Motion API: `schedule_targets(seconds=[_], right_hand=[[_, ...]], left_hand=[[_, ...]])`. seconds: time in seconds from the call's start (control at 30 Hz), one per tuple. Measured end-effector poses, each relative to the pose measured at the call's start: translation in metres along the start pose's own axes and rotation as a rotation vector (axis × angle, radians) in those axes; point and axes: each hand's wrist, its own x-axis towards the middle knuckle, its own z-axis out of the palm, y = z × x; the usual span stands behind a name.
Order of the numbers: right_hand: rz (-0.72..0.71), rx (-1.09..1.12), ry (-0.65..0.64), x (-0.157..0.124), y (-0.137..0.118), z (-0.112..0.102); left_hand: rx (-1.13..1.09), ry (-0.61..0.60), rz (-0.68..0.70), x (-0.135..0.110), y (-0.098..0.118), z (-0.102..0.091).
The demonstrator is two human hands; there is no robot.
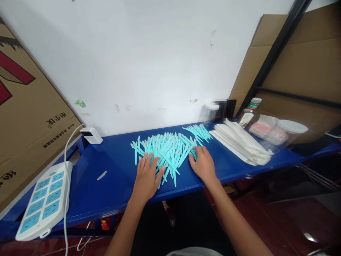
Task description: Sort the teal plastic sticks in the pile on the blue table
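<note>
A loose heap of slim turquoise eyebrow razors [170, 151] with translucent caps lies on the blue table [117, 177]. My left hand [149, 174] rests on the heap's near left side, fingers apart and palm down. At the heap's right edge, my right hand [204, 163] is curled with thumb and fingers around a few razors; part of them is hidden under the hand. Behind it, a smaller group of the same razors [201, 132] lies fanned out. One loose translucent cap [102, 175] sits alone to the left.
White paper sleeves [241, 142] are stacked on the right. Beyond them stand a bottle [247, 113] and a clear jar [285, 133] with a white lid. A power strip [44, 199], its cable and a small white device [91, 136] are at left. Cardboard flanks both sides.
</note>
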Motion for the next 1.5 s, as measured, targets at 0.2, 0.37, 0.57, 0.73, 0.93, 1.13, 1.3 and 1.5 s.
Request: schedule_targets(seconds=[0.2, 0.37, 0.57, 0.73, 0.93, 1.13, 1.3, 1.5], right_hand=[[-0.027, 0.023, 0.131, -0.003, 0.000, -0.005], [0.065, -0.111, 0.012, -0.003, 0.000, 0.002], [0.130, -0.153, -0.228, 0.002, 0.000, 0.009], [0.054, -0.121, -0.285, 0.004, 0.003, 0.009], [0.085, 0.011, -0.142, 0.000, 0.004, 0.002], [-0.012, 0.000, -0.131, -0.008, -0.006, -0.006], [0.129, -0.084, -0.264, -0.014, -0.022, 0.008], [0.060, -0.103, -0.280, -0.023, -0.039, 0.019]], left_hand=[[0.020, -0.056, 0.010, 0.000, -0.001, 0.003], [0.018, -0.050, 0.001, 0.001, -0.003, 0.005], [0.007, -0.023, -0.043, 0.005, -0.008, 0.008], [0.040, 0.019, -0.097, 0.008, -0.009, 0.015], [0.042, 0.154, -0.167, 0.004, -0.004, -0.003], [0.089, 0.334, -0.349, -0.024, -0.026, -0.023], [0.171, 0.228, -0.423, -0.030, -0.040, -0.005], [0.113, 0.039, -0.132, -0.010, -0.004, 0.005]])
